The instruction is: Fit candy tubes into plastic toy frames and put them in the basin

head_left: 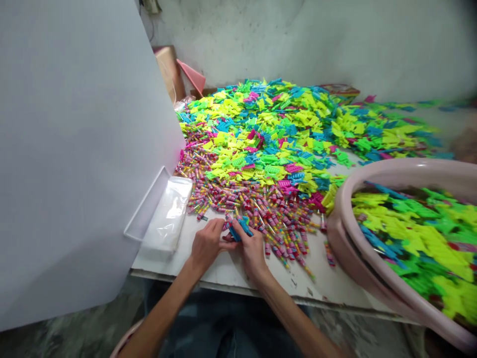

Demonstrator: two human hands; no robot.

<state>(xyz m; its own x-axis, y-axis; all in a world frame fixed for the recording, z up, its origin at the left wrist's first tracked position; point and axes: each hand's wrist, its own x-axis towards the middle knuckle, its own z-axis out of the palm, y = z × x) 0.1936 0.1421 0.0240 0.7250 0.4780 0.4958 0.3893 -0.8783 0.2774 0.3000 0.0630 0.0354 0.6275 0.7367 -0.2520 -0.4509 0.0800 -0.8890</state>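
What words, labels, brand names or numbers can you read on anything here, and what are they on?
No text here can be read.
Printed box at the back of the heap: coloured markings, too blurred to read.
Striped tubes beside the left hand and right hand: any print is too small to read.

A white table (pixel 320 291) carries heaped neon plastic pieces (pixel 268 129), striped sticks (pixel 276 219), clear plastic bags (pixel 167 214) and a pink basin (pixel 372 238).

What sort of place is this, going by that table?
Likely a small workshop doing manual piecework on small plastic items: a big heap of bright plastic parts, a pink basin holding more, and a rough plaster wall.
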